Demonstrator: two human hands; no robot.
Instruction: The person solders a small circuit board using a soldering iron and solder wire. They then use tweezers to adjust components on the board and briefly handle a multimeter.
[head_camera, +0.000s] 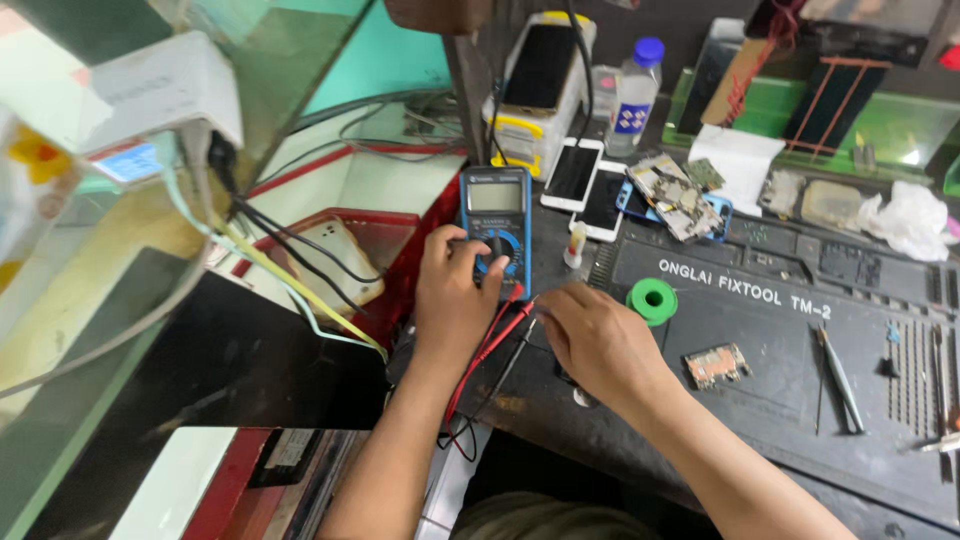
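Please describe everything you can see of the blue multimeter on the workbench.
The multimeter is a blue, plastic-looking handheld unit with a dark front face. A grey rectangular display sits at its top; its reading cannot be made out. Below is a round dial, mostly covered by the left hand, whose fingers rest on it. The meter is propped at a tilt at the left edge of the dark work mat, display end away from the person. The red and black test leads run below it towards the right hand.

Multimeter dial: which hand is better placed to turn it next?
Left. The left hand already rests on the blue multimeter, fingers at its dial. The right hand is busy on the repair mat beside the red probe and black probe.
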